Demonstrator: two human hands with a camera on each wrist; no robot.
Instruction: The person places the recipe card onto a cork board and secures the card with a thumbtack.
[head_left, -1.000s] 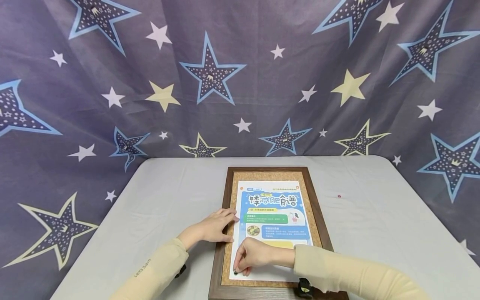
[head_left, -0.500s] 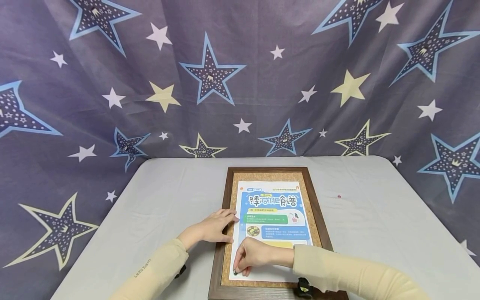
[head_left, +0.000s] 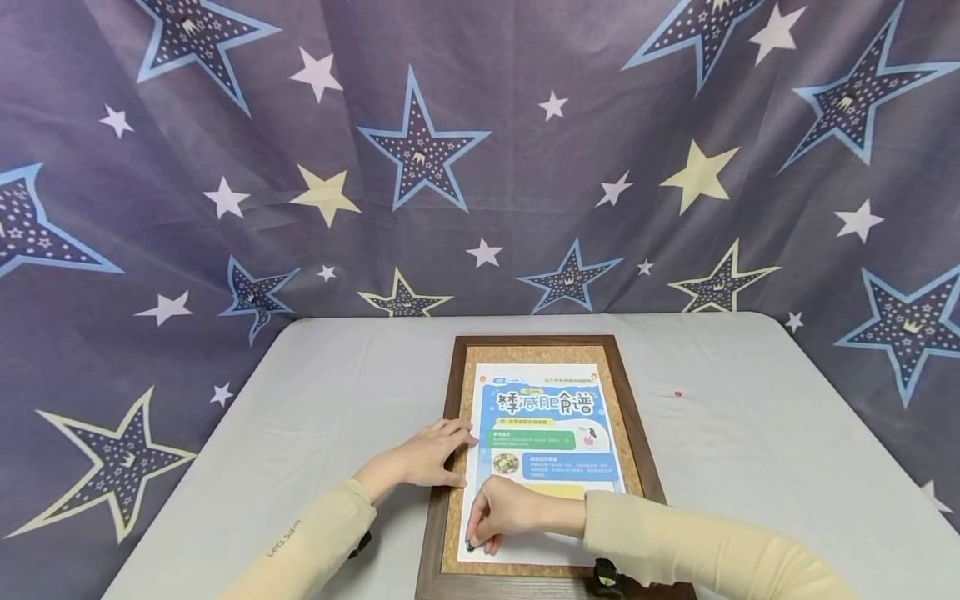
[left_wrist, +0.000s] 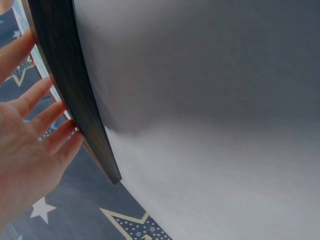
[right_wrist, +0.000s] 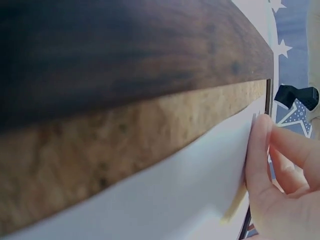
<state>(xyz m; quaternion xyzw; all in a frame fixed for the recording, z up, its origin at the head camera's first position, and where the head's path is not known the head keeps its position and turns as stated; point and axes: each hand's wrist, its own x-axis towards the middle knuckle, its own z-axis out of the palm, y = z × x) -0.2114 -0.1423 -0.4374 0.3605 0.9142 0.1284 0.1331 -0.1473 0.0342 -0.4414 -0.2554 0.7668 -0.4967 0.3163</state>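
Observation:
A printed poster [head_left: 546, 400] lies on a cork board [head_left: 540, 353] with a dark wooden frame [head_left: 630, 392]. My right hand [head_left: 504, 507] pinches a small dark pushpin [head_left: 470, 546] at the poster's lower left corner. In the right wrist view, thumb and fingers meet at the paper's edge [right_wrist: 200, 165], and the pin is hidden. My left hand [head_left: 431, 452] rests across the frame's left side with fingers spread, its tips at the paper's left edge. In the left wrist view these fingers [left_wrist: 42, 117] lie extended against the wooden frame. Small orange spots [head_left: 482, 378] show at the poster's top corners.
A small red pin [head_left: 678, 393] lies on the grey-covered table [head_left: 750, 467] right of the board. Behind the table hangs a star-patterned curtain [head_left: 510, 167]. A dark wrist camera [head_left: 606, 577] sits under the right sleeve, over the frame's lower edge.

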